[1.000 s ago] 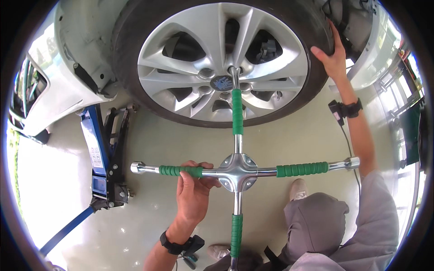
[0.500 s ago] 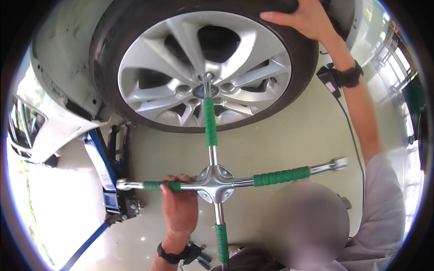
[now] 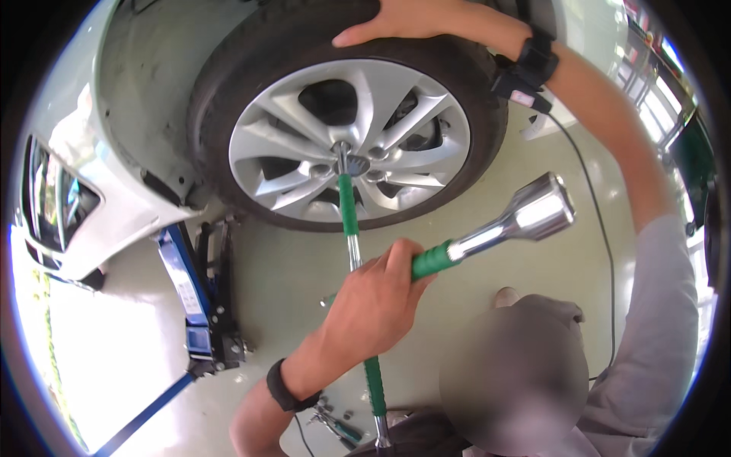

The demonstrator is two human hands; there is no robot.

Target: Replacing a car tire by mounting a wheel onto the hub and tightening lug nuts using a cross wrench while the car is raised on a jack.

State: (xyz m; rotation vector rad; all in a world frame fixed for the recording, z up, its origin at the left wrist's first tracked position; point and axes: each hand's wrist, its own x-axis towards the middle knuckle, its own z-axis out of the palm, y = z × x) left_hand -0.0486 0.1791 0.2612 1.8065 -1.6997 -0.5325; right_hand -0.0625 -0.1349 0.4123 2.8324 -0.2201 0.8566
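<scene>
A silver alloy wheel (image 3: 301, 145) in a black tyre (image 3: 487, 129) hangs on a white car (image 3: 84, 190). A chrome cross wrench with green grips (image 3: 348, 206) has one arm seated on a lug nut near the hub. My left hand (image 3: 377, 301) is shut around the wrench at its centre, over one green grip, hiding the crossing. Another arm ends in a chrome socket (image 3: 542, 208) pointing up to the right. My right hand (image 3: 388, 19) lies flat on top of the tyre, fingers spread, holding nothing. Both wrists wear black bands.
A blue floor jack (image 3: 194, 297) stands under the car's sill at the left, its handle running to the lower left. A small tool (image 3: 335, 426) lies on the pale floor near my left forearm. A black cable (image 3: 601, 244) trails down from my right wrist.
My left hand moved from the left grip to the wrench's centre and the wrench has turned. My right hand slid further left along the top of the tyre. The view moved closer.
</scene>
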